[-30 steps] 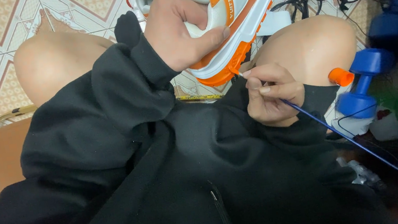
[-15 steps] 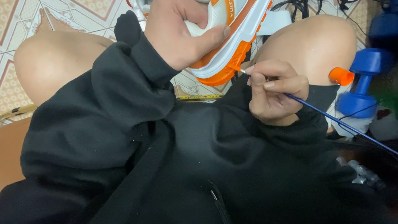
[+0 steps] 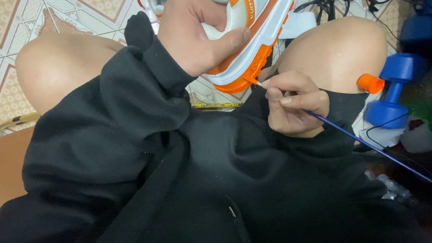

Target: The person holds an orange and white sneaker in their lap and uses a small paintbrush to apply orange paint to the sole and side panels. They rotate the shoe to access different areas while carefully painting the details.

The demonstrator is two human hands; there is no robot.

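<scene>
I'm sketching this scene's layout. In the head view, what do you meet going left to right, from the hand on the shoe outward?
Left hand gripping the orange-and-white sneaker → right hand holding a thin blue brush → orange cap → blue dumbbell.

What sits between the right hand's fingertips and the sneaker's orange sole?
Only the thin paintbrush: the head view shows its tip bridging the short gap from the right hand to the sneaker, which the left hand holds.
</scene>
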